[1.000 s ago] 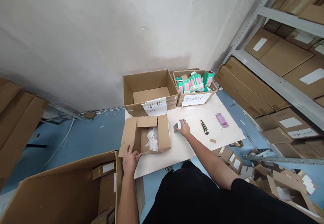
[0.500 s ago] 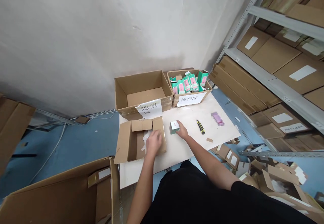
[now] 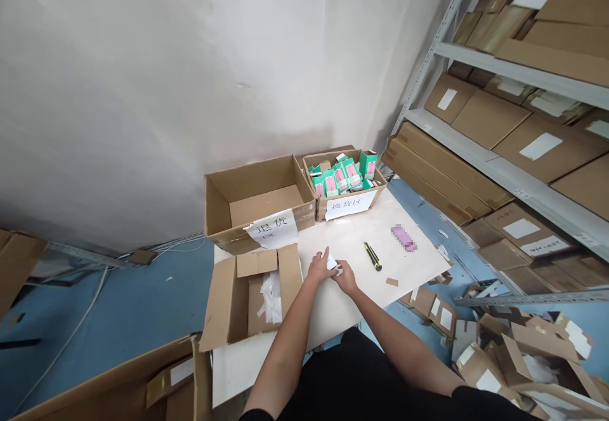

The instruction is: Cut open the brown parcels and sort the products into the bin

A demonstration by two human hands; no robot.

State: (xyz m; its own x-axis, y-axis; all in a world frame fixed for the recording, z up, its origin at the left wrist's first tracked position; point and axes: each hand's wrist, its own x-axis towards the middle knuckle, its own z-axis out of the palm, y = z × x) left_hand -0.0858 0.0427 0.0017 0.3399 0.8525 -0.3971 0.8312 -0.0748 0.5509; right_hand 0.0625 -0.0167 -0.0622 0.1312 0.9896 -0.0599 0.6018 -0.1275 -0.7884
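Between my two hands is a small box [image 3: 332, 262], its white face showing and most of it covered by fingers. My left hand [image 3: 318, 267] is closed round its left side, and my right hand [image 3: 347, 277] grips it from the right. Left of them an opened carton [image 3: 288, 281] sits on the white table [image 3: 333, 310], with crumpled clear plastic wrap [image 3: 271, 297] inside. To the right lies a black and yellow utility knife [image 3: 373, 257].
Behind stand an open carton with a paper sign [image 3: 272, 228] and another carton [image 3: 322, 208] full of green and pink boxes [image 3: 340, 177]. A blurred pink item [image 3: 404, 238] and a cardboard scrap [image 3: 392, 281] lie on the right. Shelving [image 3: 480, 145] with cartons rises beyond.
My left hand has left the opened carton and joined my right hand on the small box. The plastic wrap in the carton is now uncovered. The view has tilted up slightly.
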